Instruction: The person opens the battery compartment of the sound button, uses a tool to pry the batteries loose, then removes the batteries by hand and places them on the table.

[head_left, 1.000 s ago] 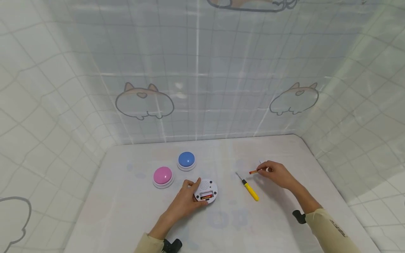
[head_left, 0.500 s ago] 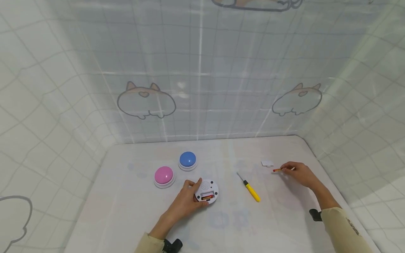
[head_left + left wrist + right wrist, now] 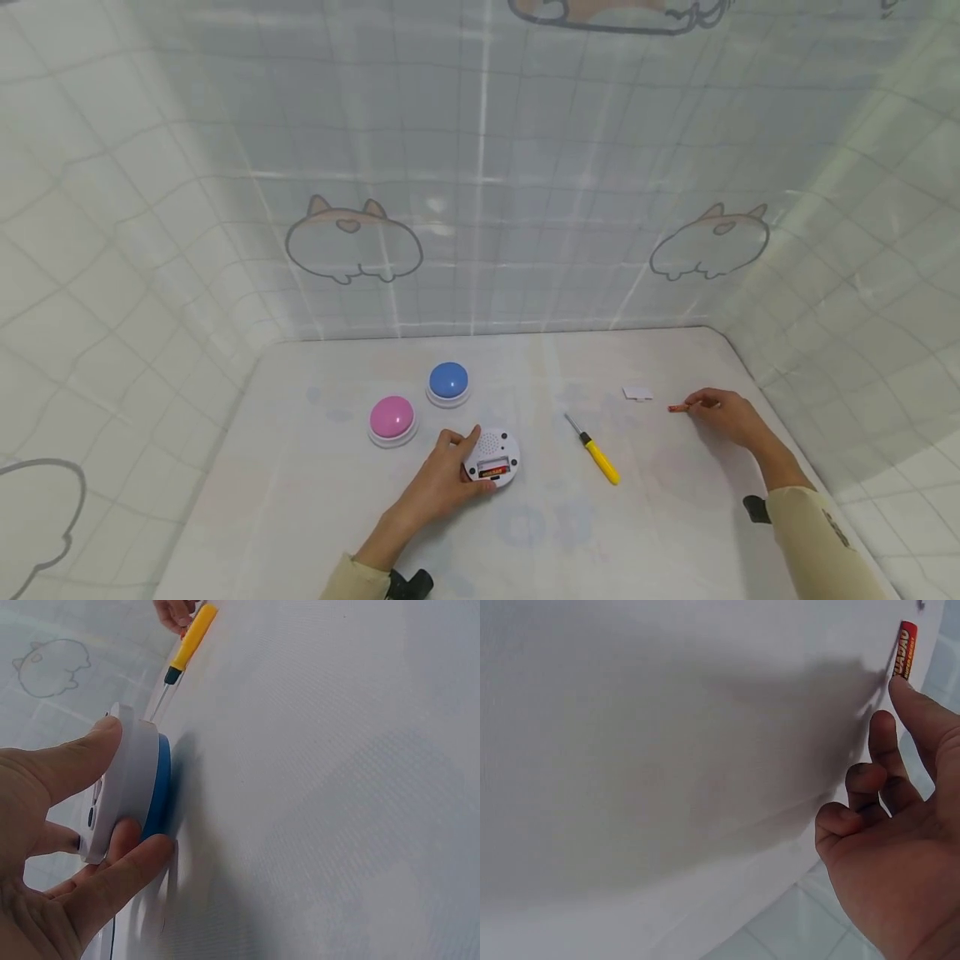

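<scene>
My left hand [image 3: 435,485] holds a round white push-button [image 3: 487,443] upside down, thumb and fingers at its rim. Its speaker holes and uncovered battery slot face up, and a red battery [image 3: 492,472] lies in the slot. In the left wrist view the button's blue dome [image 3: 159,784] points down at the table. Far to the right, my right hand [image 3: 723,417] pinches a second red battery [image 3: 677,408] at one end, close over the table. Lettering shows on this battery [image 3: 905,649] in the right wrist view, while the other fingers curl loosely below.
A yellow-handled screwdriver [image 3: 602,461] lies between the hands. Behind it to the right is a small white battery cover [image 3: 637,393]. Pink [image 3: 392,417] and blue [image 3: 448,381] push-buttons stand dome up at the left. Patterned curtain-like walls [image 3: 480,250] border the table's back and sides.
My right hand has carried the battery to the right and lowered it toward the table, bringing the white cover into full view. My left hand keeps its hold on the upturned button.
</scene>
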`<state>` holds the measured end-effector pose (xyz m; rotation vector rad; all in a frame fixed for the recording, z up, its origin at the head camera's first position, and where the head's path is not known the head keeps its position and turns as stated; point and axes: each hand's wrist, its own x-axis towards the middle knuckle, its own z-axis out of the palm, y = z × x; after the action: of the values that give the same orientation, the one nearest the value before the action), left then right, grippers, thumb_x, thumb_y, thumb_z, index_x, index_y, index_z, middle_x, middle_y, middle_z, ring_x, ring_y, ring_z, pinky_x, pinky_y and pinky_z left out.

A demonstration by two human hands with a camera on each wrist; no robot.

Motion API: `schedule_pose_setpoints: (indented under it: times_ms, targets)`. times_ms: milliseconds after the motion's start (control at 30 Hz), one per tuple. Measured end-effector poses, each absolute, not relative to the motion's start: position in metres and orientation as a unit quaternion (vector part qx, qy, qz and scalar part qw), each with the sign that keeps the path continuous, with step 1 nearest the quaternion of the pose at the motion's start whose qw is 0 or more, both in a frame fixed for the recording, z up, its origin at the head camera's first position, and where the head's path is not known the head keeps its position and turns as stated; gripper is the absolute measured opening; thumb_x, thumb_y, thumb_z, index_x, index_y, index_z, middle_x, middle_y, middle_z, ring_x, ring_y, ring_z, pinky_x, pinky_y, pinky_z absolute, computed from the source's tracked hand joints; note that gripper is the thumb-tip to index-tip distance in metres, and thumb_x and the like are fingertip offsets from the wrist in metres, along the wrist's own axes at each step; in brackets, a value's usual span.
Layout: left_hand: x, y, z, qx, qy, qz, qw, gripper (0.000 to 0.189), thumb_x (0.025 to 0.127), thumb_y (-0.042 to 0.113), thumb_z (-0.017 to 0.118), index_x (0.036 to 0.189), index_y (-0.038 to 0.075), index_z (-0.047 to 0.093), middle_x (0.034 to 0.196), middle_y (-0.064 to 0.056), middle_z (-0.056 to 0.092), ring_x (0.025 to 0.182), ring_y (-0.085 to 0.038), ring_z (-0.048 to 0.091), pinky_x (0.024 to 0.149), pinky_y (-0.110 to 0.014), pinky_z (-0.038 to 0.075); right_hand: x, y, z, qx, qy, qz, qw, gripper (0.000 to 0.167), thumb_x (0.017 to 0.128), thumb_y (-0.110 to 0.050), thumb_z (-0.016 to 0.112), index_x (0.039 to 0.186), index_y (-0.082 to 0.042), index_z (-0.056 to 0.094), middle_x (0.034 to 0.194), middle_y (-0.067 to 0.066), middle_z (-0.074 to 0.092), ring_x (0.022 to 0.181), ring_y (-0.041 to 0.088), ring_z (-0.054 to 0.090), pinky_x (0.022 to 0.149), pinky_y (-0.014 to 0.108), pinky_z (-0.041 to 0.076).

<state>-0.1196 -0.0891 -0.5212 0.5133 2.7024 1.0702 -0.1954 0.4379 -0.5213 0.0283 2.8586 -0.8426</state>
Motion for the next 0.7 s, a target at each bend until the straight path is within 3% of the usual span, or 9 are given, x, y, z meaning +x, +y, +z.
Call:
schedule_pose_setpoints:
  times_ms: [267, 600, 700]
  targets:
    - [-0.117, -0.088, -0.519, 0.172, 0.911, 0.362, 0.097, 0.092, 0.083, 0.042, 0.082, 0.155, 0.006, 0.037, 0.127, -0.016, 0.044, 0.079, -0.009, 0.054, 0.071, -0.020, 0.046, -0.194, 0.441, -0.529, 0.030, 0.953, -0.288, 0.084, 0.018, 0.098, -0.017, 0.064, 0.112, -0.007, 0.069, 0.103, 0.014, 0.065, 0.089, 0.027, 0.054, 0.071, 0.034, 0.042]
    - [-0.119, -0.086, -0.520, 0.175, 0.914, 0.355, 0.094, 0.092, 0.082, 0.041, 0.083, 0.155, 0.006, 0.038, 0.128, -0.018, 0.044, 0.077, -0.006, 0.054, 0.071, -0.021, 0.046, -0.189, 0.429, -0.529, 0.014, 0.947, -0.318, 0.049, 0.039, 0.096, -0.029, 0.070, 0.125, -0.003, 0.064, 0.103, 0.013, 0.062, 0.084, 0.023, 0.054, 0.065, 0.031, 0.046]
    - [-0.120, -0.086, -0.520, 0.179, 0.915, 0.351, 0.088, 0.092, 0.082, 0.041, 0.083, 0.154, 0.005, 0.039, 0.128, -0.018, 0.045, 0.076, -0.005, 0.054, 0.071, -0.021, 0.045, -0.187, 0.412, -0.525, -0.002, 0.946, -0.322, 0.037, 0.039, 0.097, -0.033, 0.068, 0.124, -0.005, 0.065, 0.105, 0.011, 0.060, 0.089, 0.024, 0.053, 0.069, 0.033, 0.046]
